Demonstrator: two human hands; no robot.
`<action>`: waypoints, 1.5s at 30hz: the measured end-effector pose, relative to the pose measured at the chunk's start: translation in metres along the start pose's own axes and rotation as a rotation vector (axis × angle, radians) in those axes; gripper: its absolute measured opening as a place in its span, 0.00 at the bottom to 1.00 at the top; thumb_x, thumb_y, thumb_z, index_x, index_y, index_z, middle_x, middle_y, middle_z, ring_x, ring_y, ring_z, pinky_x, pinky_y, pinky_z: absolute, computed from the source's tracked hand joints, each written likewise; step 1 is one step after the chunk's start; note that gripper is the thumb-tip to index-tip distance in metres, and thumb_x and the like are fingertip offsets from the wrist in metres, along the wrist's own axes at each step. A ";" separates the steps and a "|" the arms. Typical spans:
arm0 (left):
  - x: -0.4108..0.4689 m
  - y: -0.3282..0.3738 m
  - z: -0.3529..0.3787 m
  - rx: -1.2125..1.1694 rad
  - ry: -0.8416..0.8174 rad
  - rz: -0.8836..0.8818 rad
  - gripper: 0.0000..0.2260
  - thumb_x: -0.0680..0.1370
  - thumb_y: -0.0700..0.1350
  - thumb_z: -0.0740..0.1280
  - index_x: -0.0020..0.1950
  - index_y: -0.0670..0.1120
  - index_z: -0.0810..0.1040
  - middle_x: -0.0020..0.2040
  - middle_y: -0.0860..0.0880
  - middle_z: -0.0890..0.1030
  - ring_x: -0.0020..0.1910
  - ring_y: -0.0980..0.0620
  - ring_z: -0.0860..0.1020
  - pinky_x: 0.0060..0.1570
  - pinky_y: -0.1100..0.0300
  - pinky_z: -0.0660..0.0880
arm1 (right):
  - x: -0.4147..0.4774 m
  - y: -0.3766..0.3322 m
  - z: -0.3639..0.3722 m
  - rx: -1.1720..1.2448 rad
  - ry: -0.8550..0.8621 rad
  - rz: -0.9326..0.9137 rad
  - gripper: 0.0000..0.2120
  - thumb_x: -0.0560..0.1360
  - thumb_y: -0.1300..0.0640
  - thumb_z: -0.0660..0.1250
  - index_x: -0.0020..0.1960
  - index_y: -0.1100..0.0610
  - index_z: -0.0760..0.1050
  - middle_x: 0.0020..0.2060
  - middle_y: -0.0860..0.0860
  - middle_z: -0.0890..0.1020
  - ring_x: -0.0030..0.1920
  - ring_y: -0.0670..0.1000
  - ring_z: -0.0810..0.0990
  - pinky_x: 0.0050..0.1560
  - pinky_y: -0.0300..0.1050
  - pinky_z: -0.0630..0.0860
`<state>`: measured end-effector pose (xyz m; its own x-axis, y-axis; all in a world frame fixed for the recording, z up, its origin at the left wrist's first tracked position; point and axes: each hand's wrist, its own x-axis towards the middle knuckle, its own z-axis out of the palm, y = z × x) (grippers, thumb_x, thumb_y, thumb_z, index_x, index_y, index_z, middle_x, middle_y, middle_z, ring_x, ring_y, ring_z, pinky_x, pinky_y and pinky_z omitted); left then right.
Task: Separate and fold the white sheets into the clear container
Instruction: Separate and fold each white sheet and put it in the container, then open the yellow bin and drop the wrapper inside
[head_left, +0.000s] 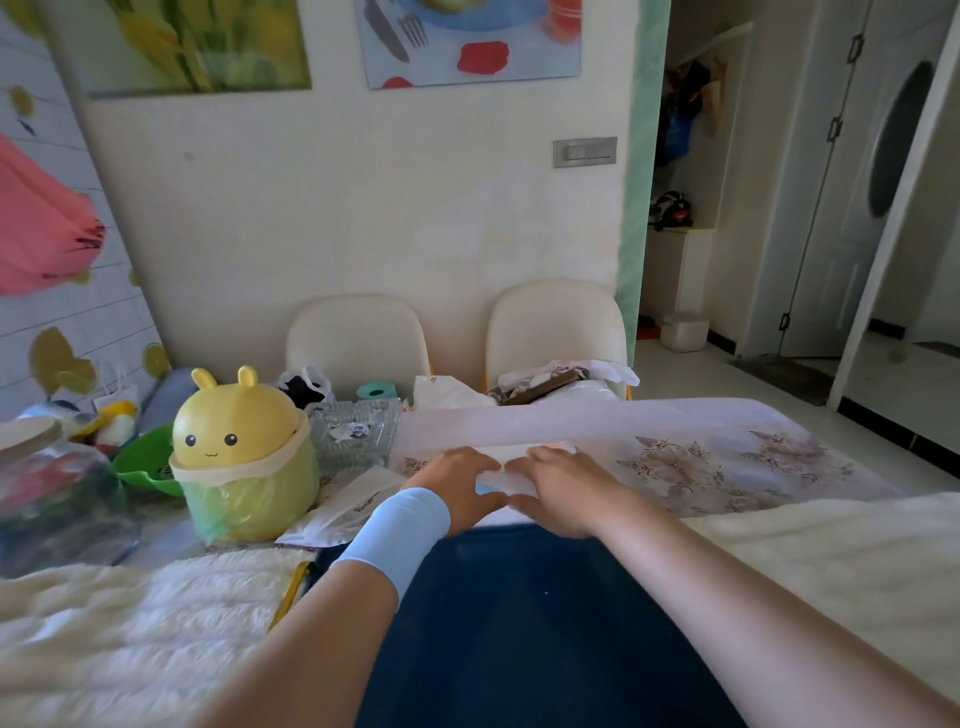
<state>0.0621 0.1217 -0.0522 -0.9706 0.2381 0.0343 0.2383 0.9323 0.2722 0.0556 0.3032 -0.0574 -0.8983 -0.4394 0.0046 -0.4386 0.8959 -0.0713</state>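
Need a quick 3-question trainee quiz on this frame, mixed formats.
1. True or false: the left hand and the right hand both touch the white sheets.
2. What stands just left of the glass dish? A) yellow bin with ears B) red kettle C) laptop
3. Fill in: the wristband on the left wrist is light ____.

Key: 1 true; 2 A; 3 blue
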 end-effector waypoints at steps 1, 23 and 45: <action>-0.003 -0.002 -0.005 -0.031 0.023 -0.005 0.18 0.79 0.57 0.65 0.68 0.57 0.73 0.71 0.55 0.72 0.69 0.51 0.71 0.68 0.56 0.67 | 0.002 -0.004 -0.005 0.003 0.020 0.006 0.27 0.82 0.40 0.55 0.79 0.46 0.59 0.76 0.53 0.63 0.77 0.57 0.61 0.73 0.58 0.62; -0.090 -0.202 -0.133 -0.016 0.487 -0.478 0.21 0.81 0.56 0.58 0.74 0.53 0.66 0.71 0.47 0.68 0.70 0.43 0.65 0.66 0.49 0.66 | 0.132 -0.251 -0.061 0.233 0.241 -0.358 0.26 0.82 0.49 0.59 0.79 0.51 0.60 0.77 0.51 0.63 0.74 0.58 0.66 0.69 0.52 0.66; -0.057 -0.137 -0.117 -0.021 0.455 -0.083 0.11 0.80 0.45 0.60 0.59 0.47 0.79 0.57 0.48 0.78 0.57 0.46 0.75 0.56 0.59 0.69 | 0.121 -0.178 -0.041 0.263 0.040 -0.172 0.17 0.78 0.65 0.56 0.58 0.53 0.79 0.62 0.50 0.80 0.61 0.53 0.77 0.62 0.48 0.72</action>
<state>0.0808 -0.0513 0.0215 -0.9034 0.0144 0.4285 0.1626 0.9362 0.3115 0.0235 0.0931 -0.0031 -0.8141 -0.5755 0.0774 -0.5668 0.7584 -0.3218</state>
